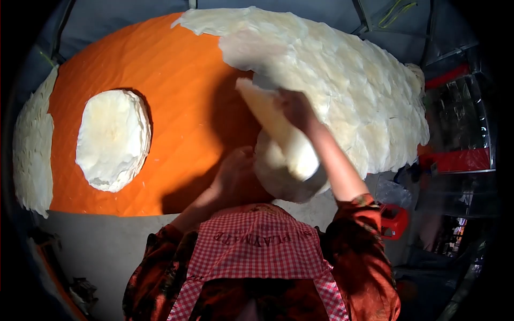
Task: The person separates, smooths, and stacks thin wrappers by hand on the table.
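My right hand [295, 111] is closed on the upper part of a thin pale flatbread [273, 123], which hangs folded or curled beneath it and is smeared by motion. Below that lies another round flatbread [281, 184] at the near edge of the orange cloth [182, 107]. My left hand [231, 172] is in shadow just left of this round, fingers stretched out and somewhat blurred, with nothing visible in them. A thick stack of flatbreads [111, 139] rests on the cloth at the left.
Overlapping flatbreads [342, 91] cover the right side and far edge of the cloth. More of them [35, 144] line the far left end. A red plastic stool or basket [394, 221] stands on the floor at the right, beside clear plastic wrapping [393, 192].
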Motion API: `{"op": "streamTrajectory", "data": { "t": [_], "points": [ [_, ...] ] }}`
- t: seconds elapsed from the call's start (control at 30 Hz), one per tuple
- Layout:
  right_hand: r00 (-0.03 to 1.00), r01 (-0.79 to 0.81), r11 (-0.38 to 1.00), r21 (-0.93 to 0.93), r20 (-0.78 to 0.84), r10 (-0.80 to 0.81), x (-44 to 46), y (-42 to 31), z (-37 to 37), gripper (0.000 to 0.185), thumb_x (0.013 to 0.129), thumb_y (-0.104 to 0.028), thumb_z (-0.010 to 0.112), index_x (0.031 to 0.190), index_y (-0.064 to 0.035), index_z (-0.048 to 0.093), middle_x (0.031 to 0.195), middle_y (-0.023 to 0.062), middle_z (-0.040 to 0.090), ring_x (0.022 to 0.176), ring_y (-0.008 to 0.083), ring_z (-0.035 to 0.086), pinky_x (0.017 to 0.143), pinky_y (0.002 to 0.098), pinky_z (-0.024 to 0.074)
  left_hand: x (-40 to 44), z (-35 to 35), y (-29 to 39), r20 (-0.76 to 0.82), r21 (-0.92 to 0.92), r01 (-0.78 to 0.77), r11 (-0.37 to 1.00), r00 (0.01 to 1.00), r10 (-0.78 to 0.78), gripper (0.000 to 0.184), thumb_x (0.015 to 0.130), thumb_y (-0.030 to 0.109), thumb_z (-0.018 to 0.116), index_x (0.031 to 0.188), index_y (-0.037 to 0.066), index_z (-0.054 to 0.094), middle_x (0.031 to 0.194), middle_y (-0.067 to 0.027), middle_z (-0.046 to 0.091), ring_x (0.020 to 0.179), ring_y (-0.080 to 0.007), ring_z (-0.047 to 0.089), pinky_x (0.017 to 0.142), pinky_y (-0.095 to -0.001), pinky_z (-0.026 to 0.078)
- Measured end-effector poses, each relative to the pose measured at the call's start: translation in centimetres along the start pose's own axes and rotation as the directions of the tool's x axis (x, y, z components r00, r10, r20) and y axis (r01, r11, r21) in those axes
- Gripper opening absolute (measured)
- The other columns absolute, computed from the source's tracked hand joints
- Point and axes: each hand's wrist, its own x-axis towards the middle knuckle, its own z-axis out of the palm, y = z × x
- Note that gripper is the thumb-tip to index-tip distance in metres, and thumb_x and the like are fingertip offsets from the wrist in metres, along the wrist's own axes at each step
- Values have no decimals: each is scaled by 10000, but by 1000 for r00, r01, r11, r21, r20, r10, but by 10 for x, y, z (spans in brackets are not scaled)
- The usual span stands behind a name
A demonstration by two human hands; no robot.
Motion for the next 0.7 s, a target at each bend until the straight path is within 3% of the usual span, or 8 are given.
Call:
{"op": "streamTrajectory", "data": {
  "t": [0.07, 0.13, 0.17, 0.27, 0.3, 0.4, 0.57, 0.7],
  "points": [
    [983, 171, 964, -202, -24, -180, -1, -65, -61, 277, 787, 9, 535, 1023, -34, 674, 904, 154, 693, 870, 352, 657, 766, 401, 514, -15, 22, 56, -177, -218, 29, 976, 982, -69, 574, 983, 448, 431, 1410, 73, 346, 1341, -174, 472, 1251, -379, 441, 1021, -495, 398],
    [958, 283, 939, -196, 13, -286, -19, -98, -71, 317, 772, 25, 535, 1052, -44, 666, 1017, 123, 688, 963, 327, 647, 802, 396, 521, -18, 9, 80, -41, -454, -11, 891, 999, -9, 627, 978, 504, 396, 1413, 59, 324, 1340, -188, 467, 1241, -397, 444, 1005, -550, 395],
    [911, 401, 795, -455, 109, -397, -32, -102, -58, 402, 747, 36, 533, 1118, -67, 649, 1098, 131, 662, 995, 308, 638, 826, 393, 525, -19, 5, 91, 21, -562, -16, 827, 999, 34, 654, 976, 531, 378, 1415, 51, 312, 1340, -194, 464, 1236, -406, 445, 997, -578, 393],
    [849, 510, 811, -286, 16, -528, -73, -102, 1, 319, 734, -74, 583, 1051, -42, 581, 949, 111, 591, 901, 279, 598, 758, 392, 482, -30, 9, 119, 1, -491, -124, 862, 990, 143, 582, 989, 456, 412, 1360, 11, 368, 1327, -192, 472, 1211, -356, 486, 971, -516, 443],
    [853, 502, 835, -225, -33, -521, -88, -88, 30, 345, 741, -90, 588, 1081, -33, 576, 981, 109, 604, 914, 288, 598, 765, 387, 479, -23, -5, 110, -129, -250, -179, 952, 980, 150, 465, 1002, 324, 431, 1321, -13, 408, 1278, -179, 514, 1146, -293, 543, 927, -430, 488],
    [894, 381, 924, -37, 269, -358, -130, -27, 104, 383, 825, -124, 608, 1194, -27, 580, 1227, 192, 570, 1149, 369, 533, 959, 423, 436, -26, -49, 76, -317, -74, -73, 995, 947, 47, 380, 997, 205, 430, 1295, -30, 435, 1221, -153, 557, 1074, -237, 580, 887, -352, 504],
    [928, 148, 978, 150, 321, -190, -132, -19, 166, 411, 825, -237, 627, 1190, -58, 570, 1361, 189, 446, 1248, 353, 444, 1067, 445, 342, -38, -48, 47, -467, 81, 38, 996, 884, 4, 384, 977, 231, 491, 1281, 0, 453, 1148, -114, 588, 1033, -223, 589, 818, -331, 510],
    [940, 273, 954, 123, 177, -292, -118, -23, 187, 438, 785, -272, 654, 1161, -60, 579, 1333, 197, 460, 1238, 360, 441, 1058, 413, 354, -36, -50, 38, -433, 214, 103, 971, 901, 0, 390, 972, 206, 491, 1299, -1, 442, 1163, -125, 579, 1035, -212, 579, 868, -334, 496]
  ]
}}
